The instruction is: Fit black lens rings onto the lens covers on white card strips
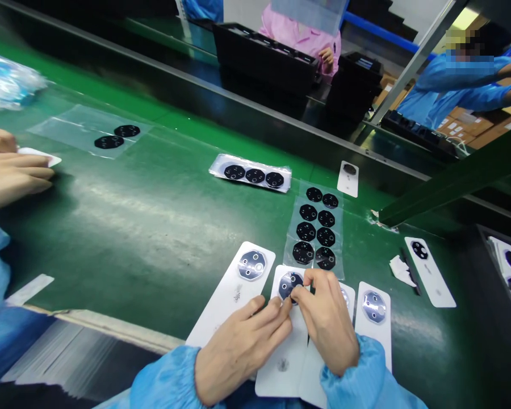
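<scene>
One white panel (281, 378) is seemingly steadied by the open left hand (246, 342), its twelve-o'clock sticker (288, 282) touched, perhaps to be kept flat, by the right hand (329, 321), its grip unclear.

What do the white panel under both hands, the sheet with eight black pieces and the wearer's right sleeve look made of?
White panel: stiff card or plastic, smooth; it looks flat with crisp edges.
Sheet: probably thin, glossy plastic film; the green worktop shows through.
Right sleeve: likely thin synthetic fabric, slightly shiny, gathered in creases.
</scene>
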Action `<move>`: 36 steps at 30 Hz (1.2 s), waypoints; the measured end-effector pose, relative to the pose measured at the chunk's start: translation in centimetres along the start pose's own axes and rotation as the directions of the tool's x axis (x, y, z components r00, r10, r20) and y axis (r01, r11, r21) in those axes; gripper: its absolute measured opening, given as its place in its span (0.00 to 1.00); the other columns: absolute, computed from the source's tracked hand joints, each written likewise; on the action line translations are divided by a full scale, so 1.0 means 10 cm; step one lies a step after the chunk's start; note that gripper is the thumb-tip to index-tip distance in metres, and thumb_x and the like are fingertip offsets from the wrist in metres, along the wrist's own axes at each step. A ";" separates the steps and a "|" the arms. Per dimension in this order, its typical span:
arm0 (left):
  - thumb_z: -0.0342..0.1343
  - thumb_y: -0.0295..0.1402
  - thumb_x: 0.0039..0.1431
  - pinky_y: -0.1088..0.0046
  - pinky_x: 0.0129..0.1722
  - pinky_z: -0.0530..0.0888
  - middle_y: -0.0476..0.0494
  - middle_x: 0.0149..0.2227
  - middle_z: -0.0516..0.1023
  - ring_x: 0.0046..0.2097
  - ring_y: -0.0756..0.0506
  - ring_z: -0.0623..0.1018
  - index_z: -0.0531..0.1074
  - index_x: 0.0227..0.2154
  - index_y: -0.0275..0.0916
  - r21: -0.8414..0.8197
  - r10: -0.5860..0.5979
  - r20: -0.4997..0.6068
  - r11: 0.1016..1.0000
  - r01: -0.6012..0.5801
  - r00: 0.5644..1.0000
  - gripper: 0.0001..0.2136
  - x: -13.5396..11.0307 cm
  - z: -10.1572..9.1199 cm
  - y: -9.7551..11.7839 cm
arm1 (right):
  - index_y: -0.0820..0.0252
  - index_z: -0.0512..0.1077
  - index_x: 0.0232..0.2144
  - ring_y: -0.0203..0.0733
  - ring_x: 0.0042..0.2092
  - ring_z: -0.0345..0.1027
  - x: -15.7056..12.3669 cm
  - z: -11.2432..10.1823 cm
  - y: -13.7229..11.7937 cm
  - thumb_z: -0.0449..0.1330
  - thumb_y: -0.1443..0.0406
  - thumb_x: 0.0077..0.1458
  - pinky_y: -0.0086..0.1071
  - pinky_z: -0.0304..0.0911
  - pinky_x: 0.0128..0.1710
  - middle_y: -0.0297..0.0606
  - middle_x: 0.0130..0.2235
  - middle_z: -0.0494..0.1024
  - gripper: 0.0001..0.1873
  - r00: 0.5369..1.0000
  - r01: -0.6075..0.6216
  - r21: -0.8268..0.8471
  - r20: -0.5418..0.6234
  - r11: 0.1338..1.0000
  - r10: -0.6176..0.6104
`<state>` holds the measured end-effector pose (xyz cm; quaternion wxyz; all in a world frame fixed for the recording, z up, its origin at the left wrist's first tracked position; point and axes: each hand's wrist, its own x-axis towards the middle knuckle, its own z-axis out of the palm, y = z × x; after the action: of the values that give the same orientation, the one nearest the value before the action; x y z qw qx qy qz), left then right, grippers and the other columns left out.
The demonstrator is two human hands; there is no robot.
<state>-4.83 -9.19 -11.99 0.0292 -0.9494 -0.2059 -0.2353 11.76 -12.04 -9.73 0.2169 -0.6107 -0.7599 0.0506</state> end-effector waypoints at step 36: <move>0.37 0.20 0.64 0.67 0.44 0.62 0.39 0.45 0.75 0.45 0.46 0.70 0.69 0.33 0.33 0.016 -0.003 0.000 1.000 0.003 1.000 0.15 -0.03 -0.01 0.01 | 0.57 0.66 0.32 0.38 0.35 0.60 0.07 -0.34 0.20 0.49 0.64 0.61 0.32 0.59 0.34 0.36 0.34 0.64 0.08 0.954 -0.296 0.398 0.071 0.868 0.293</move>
<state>-5.04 -9.41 -12.00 0.0364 -0.9489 -0.2091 -0.2338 14.76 -11.51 -7.11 0.3247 -0.6610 -0.6319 0.2416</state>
